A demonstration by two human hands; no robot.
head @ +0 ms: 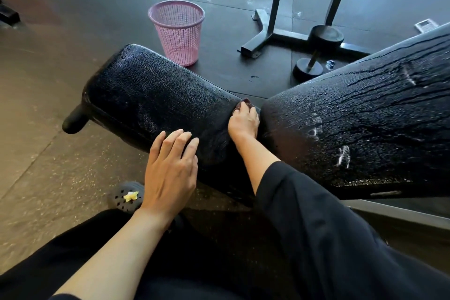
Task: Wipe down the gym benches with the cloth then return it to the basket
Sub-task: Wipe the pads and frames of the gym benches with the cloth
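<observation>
Right hand (243, 123) grips one dark cloth (244, 103) between two bench pads (155, 102). Left hand (170, 165) rests flat, fingers straight. One pink basket (177, 31) stands beyond.

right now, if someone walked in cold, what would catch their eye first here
Probably the pink basket, the one bright thing, standing on the dark floor beyond the bench seat pad. Next, the right hand pressing a dark cloth into the gap between that pad and the wet back pad to its right, which is beaded with droplets. The left hand rests flat on the seat pad's near edge.
</observation>
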